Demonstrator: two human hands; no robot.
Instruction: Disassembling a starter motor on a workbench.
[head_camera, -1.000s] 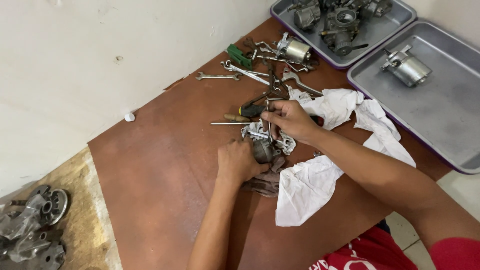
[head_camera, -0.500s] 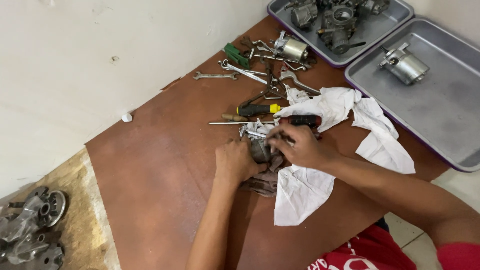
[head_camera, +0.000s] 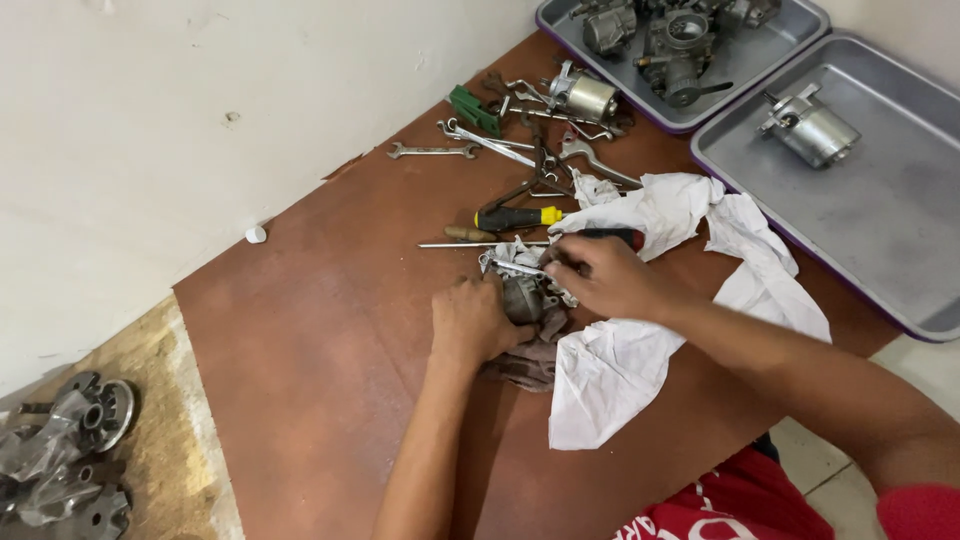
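Note:
My left hand (head_camera: 472, 322) rests on the brown board and steadies a small grey metal engine part (head_camera: 522, 297) that lies on a dark cloth (head_camera: 527, 366). Just right of that part, my right hand (head_camera: 612, 282) is closed around a screwdriver with a red and black handle (head_camera: 617, 237). Its handle sticks out behind the fingers, and its tip is hidden at the part. A crumpled white rag (head_camera: 668, 330) lies under my right forearm.
Loose tools lie beyond the hands: a yellow and black screwdriver (head_camera: 515, 217), a wrench (head_camera: 430, 151), a green tool (head_camera: 472, 108). Two grey trays (head_camera: 900, 230) (head_camera: 790, 30) at the right hold metal engine parts. More engine parts (head_camera: 60, 450) sit at the lower left.
My right hand took the red-handled screwdriver from the tool pile and drew it back to the metal part. My left hand stayed on the part.

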